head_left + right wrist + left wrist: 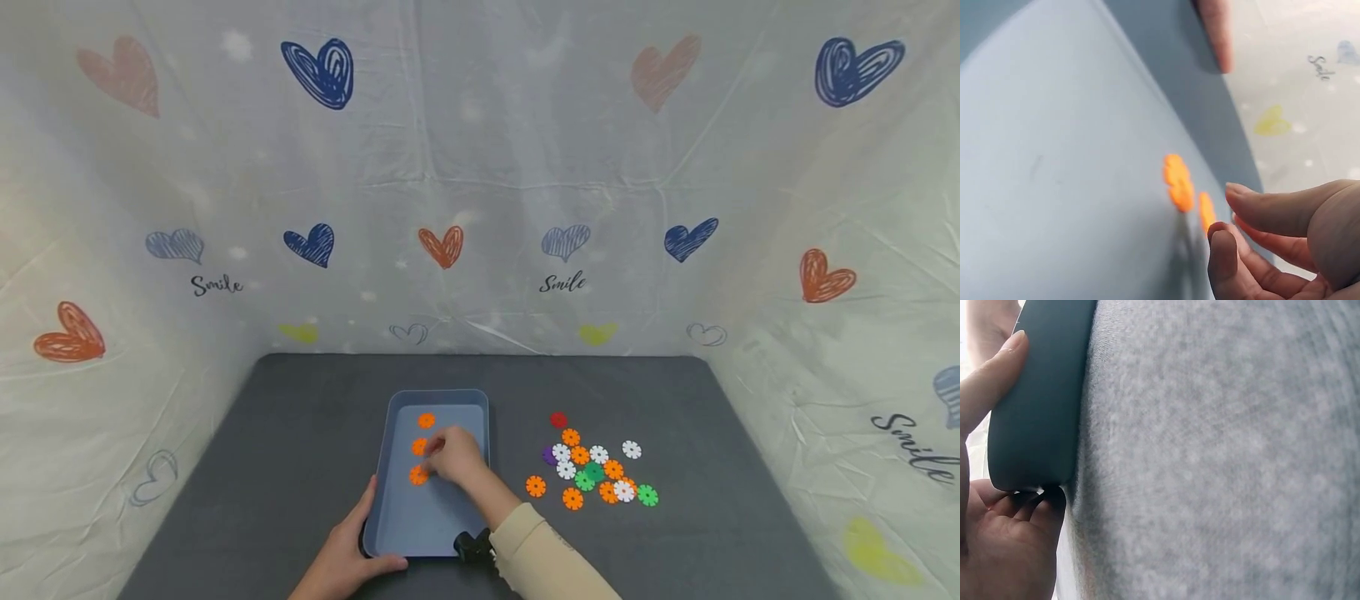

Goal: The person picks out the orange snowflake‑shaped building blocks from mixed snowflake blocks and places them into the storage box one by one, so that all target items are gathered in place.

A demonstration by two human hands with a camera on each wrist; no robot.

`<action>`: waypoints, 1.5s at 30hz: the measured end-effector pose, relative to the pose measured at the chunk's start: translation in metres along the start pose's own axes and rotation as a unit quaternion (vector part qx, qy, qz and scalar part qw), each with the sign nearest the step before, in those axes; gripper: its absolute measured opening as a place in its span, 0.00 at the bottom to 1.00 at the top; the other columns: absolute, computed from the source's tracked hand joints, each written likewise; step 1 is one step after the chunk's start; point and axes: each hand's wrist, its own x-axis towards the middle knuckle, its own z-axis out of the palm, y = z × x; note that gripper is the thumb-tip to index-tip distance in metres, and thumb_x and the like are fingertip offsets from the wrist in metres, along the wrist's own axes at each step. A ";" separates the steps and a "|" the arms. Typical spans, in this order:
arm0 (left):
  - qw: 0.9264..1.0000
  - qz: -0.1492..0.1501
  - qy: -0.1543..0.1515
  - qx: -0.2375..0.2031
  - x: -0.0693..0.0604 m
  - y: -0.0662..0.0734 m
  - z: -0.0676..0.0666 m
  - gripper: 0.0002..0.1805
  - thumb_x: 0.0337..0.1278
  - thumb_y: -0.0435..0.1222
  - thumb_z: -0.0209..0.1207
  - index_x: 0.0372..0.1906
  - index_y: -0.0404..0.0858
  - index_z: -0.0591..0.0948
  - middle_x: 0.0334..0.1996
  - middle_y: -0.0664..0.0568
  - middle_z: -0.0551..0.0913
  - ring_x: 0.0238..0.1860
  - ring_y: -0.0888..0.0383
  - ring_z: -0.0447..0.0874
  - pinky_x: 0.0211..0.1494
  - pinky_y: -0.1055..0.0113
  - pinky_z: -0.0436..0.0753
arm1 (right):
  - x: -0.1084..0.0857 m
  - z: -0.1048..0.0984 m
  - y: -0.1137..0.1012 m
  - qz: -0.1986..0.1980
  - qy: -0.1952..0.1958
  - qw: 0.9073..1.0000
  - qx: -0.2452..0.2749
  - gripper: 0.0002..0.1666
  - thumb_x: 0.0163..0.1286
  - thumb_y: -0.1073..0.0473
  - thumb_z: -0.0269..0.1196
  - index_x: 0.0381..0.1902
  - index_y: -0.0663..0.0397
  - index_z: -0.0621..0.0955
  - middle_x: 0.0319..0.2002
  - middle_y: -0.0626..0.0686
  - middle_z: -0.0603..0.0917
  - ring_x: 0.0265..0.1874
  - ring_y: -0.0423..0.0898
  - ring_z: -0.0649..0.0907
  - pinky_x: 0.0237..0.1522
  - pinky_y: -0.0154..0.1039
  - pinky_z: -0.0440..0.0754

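A blue-grey tray lies on the table. My left hand grips its near left corner, the thumb along the near wall and the fingers at the left side. In the left wrist view the thumb lies on the tray wall. Three orange notched discs form a column in the tray: a far one, a middle one and a near one. Just right of the lower two hovers my right hand. In the right wrist view its thumb and fingertips are apart with nothing between them.
Right of the tray is a loose group of notched discs: orange, white, green, a red one and a partly covered purple one. Some overlap. A printed curtain surrounds the dark table.
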 end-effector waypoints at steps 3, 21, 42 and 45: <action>1.000 -0.001 -0.002 -0.003 0.000 -0.001 0.000 0.70 0.44 0.52 0.77 0.82 0.40 0.41 0.81 0.37 0.47 0.78 0.34 0.51 0.73 0.35 0.62 | -0.003 -0.008 -0.002 -0.003 -0.004 1.000 0.030 0.11 0.59 0.64 0.75 0.39 0.59 0.87 0.28 0.46 0.83 0.25 0.40 0.79 0.27 0.34 0.79; 1.000 0.001 0.005 0.022 -0.003 -0.004 0.004 0.70 0.44 0.54 0.76 0.82 0.35 0.42 0.80 0.37 0.48 0.78 0.34 0.52 0.73 0.37 0.62 | -0.037 -0.062 -0.027 -0.039 0.005 0.985 0.165 0.14 0.60 0.60 0.75 0.43 0.55 0.87 0.36 0.50 0.88 0.31 0.48 0.88 0.34 0.43 0.88; 1.000 0.003 -0.003 0.016 -0.001 0.001 0.000 0.71 0.44 0.53 0.77 0.82 0.39 0.40 0.81 0.39 0.46 0.79 0.36 0.48 0.75 0.37 0.59 | -0.073 -0.120 0.004 -0.038 0.099 0.975 0.194 0.13 0.62 0.60 0.74 0.45 0.56 0.87 0.39 0.54 0.89 0.35 0.46 0.88 0.37 0.43 0.88; 1.000 0.004 -0.002 0.018 -0.001 0.001 -0.001 0.71 0.44 0.54 0.77 0.82 0.40 0.40 0.81 0.39 0.46 0.79 0.36 0.49 0.75 0.37 0.59 | -0.077 -0.127 0.014 -0.023 0.127 0.974 0.187 0.12 0.62 0.61 0.74 0.44 0.55 0.88 0.39 0.53 0.89 0.35 0.45 0.88 0.36 0.40 0.87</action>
